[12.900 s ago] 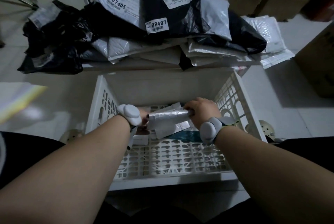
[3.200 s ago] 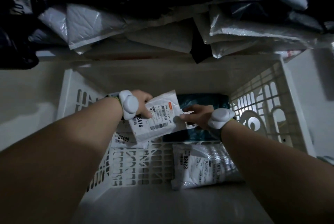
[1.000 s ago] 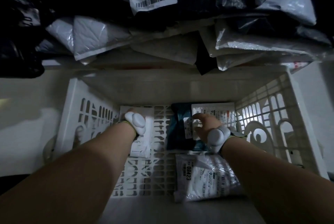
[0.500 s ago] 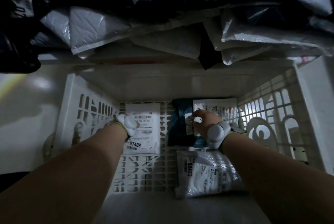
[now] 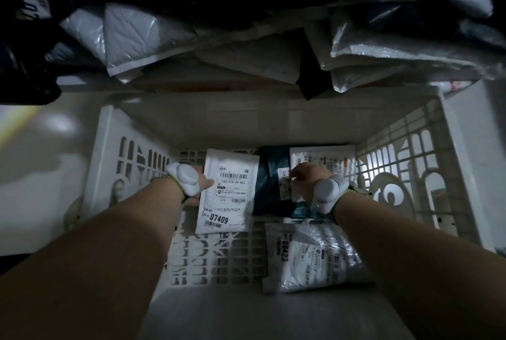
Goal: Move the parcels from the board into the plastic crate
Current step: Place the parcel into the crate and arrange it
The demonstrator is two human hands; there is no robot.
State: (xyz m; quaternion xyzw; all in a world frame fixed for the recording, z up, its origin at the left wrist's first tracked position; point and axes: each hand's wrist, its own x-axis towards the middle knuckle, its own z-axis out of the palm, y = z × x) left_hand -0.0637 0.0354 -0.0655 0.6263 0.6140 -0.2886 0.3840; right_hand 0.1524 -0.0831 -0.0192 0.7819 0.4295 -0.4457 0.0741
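The white plastic crate (image 5: 273, 115) stands below me with both my arms reaching into it. My left hand (image 5: 202, 189) holds the left edge of a white parcel marked 07409 (image 5: 232, 197), thumb on top, low over the crate floor. My right hand (image 5: 305, 182) has bent fingers at the left edge of a white labelled parcel (image 5: 325, 161), which lies on a dark teal parcel (image 5: 269, 189). A silvery parcel marked 08423 (image 5: 309, 257) lies flat near the front right. Beyond the crate, several black, grey and white parcels (image 5: 246, 46) are heaped on the board (image 5: 178, 84).
The crate's slotted side walls (image 5: 405, 164) hem in both hands. Its grid floor (image 5: 219, 263) is bare at the front left. Pale floor (image 5: 41, 164) lies to the left of the crate. The heap overhangs the crate's far rim.
Over the last second my left hand drew back from on top of parcel 07409 to its left edge, uncovering the label. My right hand has stayed on the labelled parcel.
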